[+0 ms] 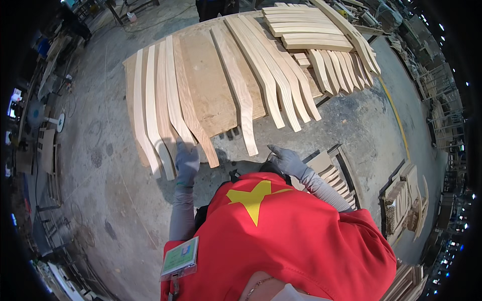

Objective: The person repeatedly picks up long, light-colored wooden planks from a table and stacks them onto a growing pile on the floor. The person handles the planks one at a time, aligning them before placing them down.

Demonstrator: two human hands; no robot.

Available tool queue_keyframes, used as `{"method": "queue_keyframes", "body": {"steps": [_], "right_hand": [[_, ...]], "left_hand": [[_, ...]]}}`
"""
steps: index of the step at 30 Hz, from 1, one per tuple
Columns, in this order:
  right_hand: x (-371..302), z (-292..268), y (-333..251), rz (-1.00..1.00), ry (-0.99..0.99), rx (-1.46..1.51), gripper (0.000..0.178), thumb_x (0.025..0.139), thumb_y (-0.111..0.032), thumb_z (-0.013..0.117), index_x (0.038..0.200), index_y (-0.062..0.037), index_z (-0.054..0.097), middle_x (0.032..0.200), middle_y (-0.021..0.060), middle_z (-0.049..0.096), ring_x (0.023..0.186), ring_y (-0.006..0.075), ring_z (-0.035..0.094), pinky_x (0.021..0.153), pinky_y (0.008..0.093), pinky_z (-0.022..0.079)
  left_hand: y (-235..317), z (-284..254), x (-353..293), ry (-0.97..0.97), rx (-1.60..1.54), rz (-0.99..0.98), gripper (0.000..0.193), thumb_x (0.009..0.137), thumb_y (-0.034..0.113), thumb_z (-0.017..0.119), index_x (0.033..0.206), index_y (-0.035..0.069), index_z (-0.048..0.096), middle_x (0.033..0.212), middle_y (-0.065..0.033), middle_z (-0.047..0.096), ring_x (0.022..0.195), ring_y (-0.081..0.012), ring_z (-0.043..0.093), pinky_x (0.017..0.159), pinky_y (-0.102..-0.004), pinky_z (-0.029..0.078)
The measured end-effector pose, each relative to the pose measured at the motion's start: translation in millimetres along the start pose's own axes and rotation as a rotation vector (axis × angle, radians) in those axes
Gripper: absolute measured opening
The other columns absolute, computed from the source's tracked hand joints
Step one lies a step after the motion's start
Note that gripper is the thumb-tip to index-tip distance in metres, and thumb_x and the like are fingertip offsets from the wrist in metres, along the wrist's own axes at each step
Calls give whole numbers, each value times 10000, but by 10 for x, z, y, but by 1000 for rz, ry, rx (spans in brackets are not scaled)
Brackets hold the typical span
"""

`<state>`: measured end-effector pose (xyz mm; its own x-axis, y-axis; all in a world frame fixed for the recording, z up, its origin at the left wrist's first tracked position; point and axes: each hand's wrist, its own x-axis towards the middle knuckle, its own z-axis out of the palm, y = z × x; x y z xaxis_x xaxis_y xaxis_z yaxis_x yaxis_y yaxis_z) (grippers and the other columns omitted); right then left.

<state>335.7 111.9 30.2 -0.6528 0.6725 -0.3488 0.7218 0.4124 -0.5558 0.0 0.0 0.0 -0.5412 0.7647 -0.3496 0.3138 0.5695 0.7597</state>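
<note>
My left hand (187,161), in a grey glove, is closed around the near end of a pale, bent wooden slat (172,90). That slat lies in a row of several at the table's left side, with a browner slat (201,143) just to its right. The fingertips are partly hidden against the wood. My right hand (287,160), also gloved, has its index finger stretched out to the left and holds nothing I can see. It is nearest to a single slat (245,113) whose end juts over the table's near edge.
The slats rest on a brown board tabletop (206,75). More long slats (273,75) lie right of centre. Stacked wooden pieces (311,25) fill the far right corner. A rack of wood parts (336,175) stands by my right forearm, and further stacks (401,200) are beyond it.
</note>
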Motion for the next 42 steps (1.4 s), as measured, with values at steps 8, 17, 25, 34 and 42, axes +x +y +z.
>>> {"method": "queue_keyframes", "body": {"steps": [8, 17, 25, 34, 42], "right_hand": [[17, 51, -57, 5, -3, 4, 548, 893, -376, 481, 1335, -56, 435, 1235, 214, 544, 1102, 373, 538, 943, 417, 422], [0, 106, 46, -70, 99, 63, 573, 886, -396, 495, 1346, -62, 424, 1219, 213, 556, 1100, 369, 542, 936, 422, 424], [-78, 44, 24, -43, 101, 85, 537, 882, -367, 520, 1306, -41, 470, 1230, 220, 548, 1117, 369, 534, 946, 414, 421], [-106, -97, 158, -49, 233, 114, 506, 893, -340, 500, 1302, -44, 465, 1208, 215, 557, 1077, 386, 546, 912, 436, 433], [621, -381, -31, -35, 549, -28, 579, 867, -248, 555, 1331, 15, 330, 1223, 265, 492, 1008, 419, 565, 835, 462, 475]], "left_hand": [[2, 400, 127, 286, 239, 152, 771, 833, 161, 546, 1399, -132, 110, 1445, -314, 224, 1345, -391, 263, 1107, -362, 236], [263, 181, 183, 247, 93, 93, 751, 795, 118, 592, 1391, -94, 187, 1335, -294, 380, 1229, -383, 406, 1010, -408, 354], [298, -467, -33, -205, -895, 1, 182, 862, 185, 559, 964, 49, 623, 775, -57, 625, 665, -164, 626, 578, -299, 517], [726, -379, -581, -44, -915, -5, 192, 814, 203, 596, 905, 38, 558, 704, -63, 593, 557, -159, 578, 478, -259, 461], [603, -11, -545, -217, -1000, 142, 279, 813, 136, 605, 1065, 23, 565, 921, -105, 579, 759, -178, 607, 621, -264, 516]]}}
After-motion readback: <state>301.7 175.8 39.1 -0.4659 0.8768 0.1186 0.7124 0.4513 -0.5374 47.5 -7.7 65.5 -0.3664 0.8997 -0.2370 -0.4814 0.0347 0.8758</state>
